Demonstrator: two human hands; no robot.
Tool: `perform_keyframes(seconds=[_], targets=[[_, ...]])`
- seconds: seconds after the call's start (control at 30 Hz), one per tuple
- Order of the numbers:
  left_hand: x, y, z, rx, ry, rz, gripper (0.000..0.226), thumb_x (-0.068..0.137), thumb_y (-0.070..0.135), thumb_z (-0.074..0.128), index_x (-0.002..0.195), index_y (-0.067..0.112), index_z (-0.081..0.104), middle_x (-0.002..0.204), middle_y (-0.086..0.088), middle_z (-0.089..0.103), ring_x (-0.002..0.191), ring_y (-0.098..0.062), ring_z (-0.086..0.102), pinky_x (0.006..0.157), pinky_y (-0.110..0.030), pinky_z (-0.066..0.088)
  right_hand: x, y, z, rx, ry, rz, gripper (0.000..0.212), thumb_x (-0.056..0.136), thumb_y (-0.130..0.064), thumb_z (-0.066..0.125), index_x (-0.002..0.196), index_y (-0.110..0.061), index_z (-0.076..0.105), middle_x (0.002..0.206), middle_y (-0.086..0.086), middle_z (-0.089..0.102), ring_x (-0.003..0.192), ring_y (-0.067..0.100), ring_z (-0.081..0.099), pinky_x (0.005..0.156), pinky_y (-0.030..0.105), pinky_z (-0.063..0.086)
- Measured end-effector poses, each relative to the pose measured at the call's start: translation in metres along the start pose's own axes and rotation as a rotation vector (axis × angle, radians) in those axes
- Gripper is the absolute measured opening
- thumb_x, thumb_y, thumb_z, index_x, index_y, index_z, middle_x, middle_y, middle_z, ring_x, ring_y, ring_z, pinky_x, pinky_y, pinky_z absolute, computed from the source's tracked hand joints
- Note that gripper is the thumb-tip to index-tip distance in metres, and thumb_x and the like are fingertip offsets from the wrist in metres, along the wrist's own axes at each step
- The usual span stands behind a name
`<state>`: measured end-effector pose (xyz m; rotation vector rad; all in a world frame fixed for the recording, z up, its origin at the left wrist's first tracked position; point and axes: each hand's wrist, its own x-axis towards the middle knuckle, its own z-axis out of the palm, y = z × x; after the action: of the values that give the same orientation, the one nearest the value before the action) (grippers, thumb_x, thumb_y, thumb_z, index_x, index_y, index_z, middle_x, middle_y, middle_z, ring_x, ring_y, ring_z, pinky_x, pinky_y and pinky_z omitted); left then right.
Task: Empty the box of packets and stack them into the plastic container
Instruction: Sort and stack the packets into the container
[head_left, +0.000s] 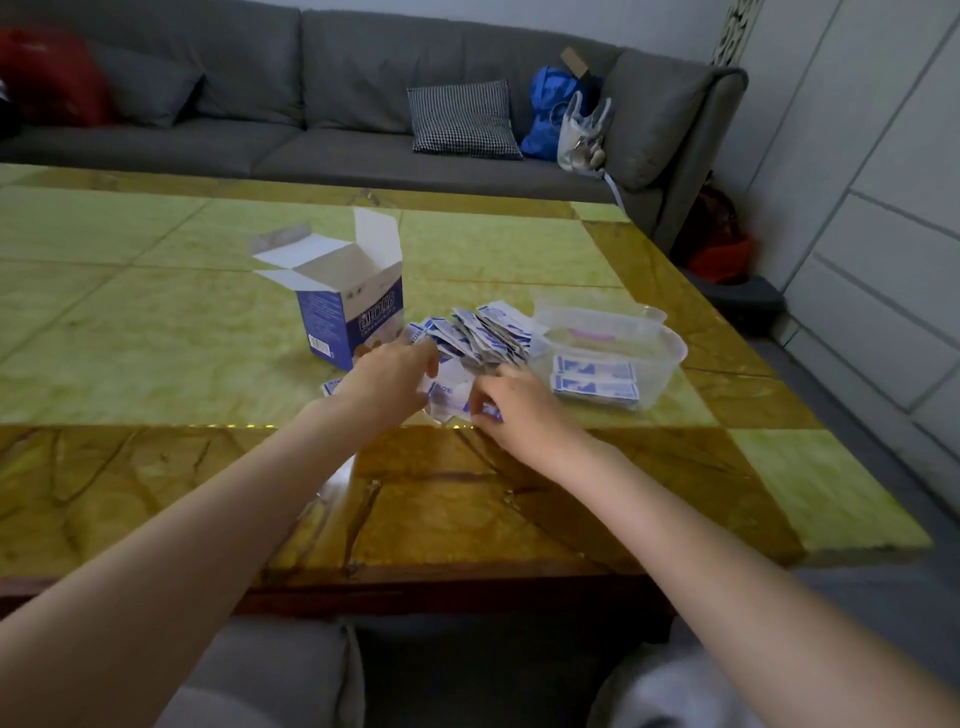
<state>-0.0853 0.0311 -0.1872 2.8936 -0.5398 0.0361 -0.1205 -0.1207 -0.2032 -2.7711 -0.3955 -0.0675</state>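
Note:
A blue and white cardboard box (347, 306) stands upright on the table with its top flaps open. To its right lies a loose heap of blue and white packets (480, 332). A clear plastic container (660, 343) sits right of the heap and holds two rows of stacked packets (595, 379). My left hand (392, 379) and my right hand (511, 402) meet at the near edge of the heap, both pinching a few packets (452, 397) between them.
The table (156, 322) has a green and amber stone top; its near edge runs below my forearms. Behind it stands a grey sofa (337, 119) with a checked cushion (462, 119), a blue bag (553, 109) and a clear plastic bag (582, 135).

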Motion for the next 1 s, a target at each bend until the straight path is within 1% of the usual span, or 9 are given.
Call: perform_keyframes(seconds=[0.17,0.27,0.4,0.47,0.57,0.63,0.83,0.93,1.0], targets=[[-0.006,0.001,0.009,-0.212,0.108,-0.058,0.03,0.085,0.019,0.063,0.11,0.009,0.049,0.108,-0.008,0.061,0.094,-0.024,0.058,0.075,-0.03,0.045,0.005,-0.002,-0.003,0.217,0.033,0.04,0.021,0.087,-0.003,0.057,0.098,-0.016,0.045,0.084,-0.006,0.047,0.08,0.012,0.049,0.068,0.021,0.042],[-0.004,-0.003,0.003,-0.363,0.076,-0.071,0.024,0.082,0.019,0.066,0.102,0.008,0.058,0.095,-0.008,0.061,0.08,-0.018,0.053,0.069,-0.026,0.042,0.008,-0.004,-0.016,0.415,0.208,0.056,0.02,0.084,-0.001,0.061,0.1,-0.011,0.055,0.087,-0.005,0.054,0.075,0.01,0.052,0.064,0.013,0.043],[0.003,-0.011,-0.003,-0.667,0.025,-0.123,0.005,0.082,0.013,0.066,0.085,0.013,0.063,0.083,-0.007,0.065,0.061,-0.012,0.053,0.053,-0.021,0.045,0.009,-0.007,-0.036,0.662,0.502,0.125,0.008,0.081,-0.011,0.067,0.083,-0.004,0.069,0.068,0.001,0.063,0.062,0.01,0.052,0.062,0.027,0.043],[0.003,-0.013,-0.003,-0.735,0.055,-0.158,0.005,0.082,0.008,0.064,0.086,0.012,0.063,0.084,-0.004,0.064,0.061,-0.01,0.057,0.048,-0.014,0.046,0.007,-0.007,-0.041,0.698,0.557,0.141,0.018,0.085,-0.017,0.065,0.081,0.001,0.069,0.066,0.006,0.065,0.059,0.012,0.05,0.057,0.034,0.042],[0.002,-0.013,-0.005,-0.882,0.134,-0.167,0.012,0.079,0.002,0.066,0.075,0.012,0.061,0.082,-0.003,0.065,0.068,-0.018,0.066,0.064,-0.022,0.054,0.005,-0.005,-0.045,0.786,0.467,0.176,0.014,0.09,-0.012,0.058,0.087,-0.003,0.068,0.056,-0.005,0.058,0.043,0.006,0.044,0.041,0.021,0.034],[0.0,-0.011,-0.01,-0.93,0.154,-0.129,0.018,0.077,-0.002,0.066,0.069,0.014,0.062,0.081,-0.001,0.067,0.071,-0.009,0.066,0.071,-0.021,0.053,0.002,-0.005,-0.044,0.811,0.346,0.204,0.007,0.091,-0.007,0.056,0.09,-0.004,0.062,0.056,0.003,0.057,0.037,0.005,0.046,0.038,0.016,0.035],[-0.009,-0.009,-0.016,-0.931,0.13,-0.057,0.029,0.083,-0.003,0.056,0.068,0.019,0.066,0.095,0.002,0.069,0.093,-0.005,0.064,0.091,-0.025,0.05,-0.003,-0.005,-0.037,0.715,0.202,0.232,0.006,0.083,-0.006,0.065,0.087,-0.002,0.062,0.076,0.009,0.066,0.056,0.011,0.052,0.06,0.026,0.045],[-0.01,-0.01,-0.014,-0.924,0.145,-0.049,0.031,0.083,0.0,0.058,0.068,0.025,0.067,0.091,0.005,0.071,0.092,-0.009,0.066,0.095,-0.033,0.05,-0.005,-0.005,-0.04,0.746,0.19,0.242,0.015,0.089,-0.013,0.058,0.084,0.0,0.063,0.083,0.025,0.06,0.068,0.018,0.051,0.066,0.03,0.042],[-0.011,-0.01,-0.014,-0.875,0.173,-0.015,0.032,0.083,0.001,0.058,0.068,0.028,0.066,0.089,0.005,0.071,0.087,-0.007,0.067,0.092,-0.031,0.052,-0.007,-0.005,-0.041,0.832,0.084,0.277,0.016,0.093,-0.014,0.053,0.084,-0.004,0.062,0.088,0.021,0.061,0.079,0.02,0.054,0.073,0.031,0.042]])
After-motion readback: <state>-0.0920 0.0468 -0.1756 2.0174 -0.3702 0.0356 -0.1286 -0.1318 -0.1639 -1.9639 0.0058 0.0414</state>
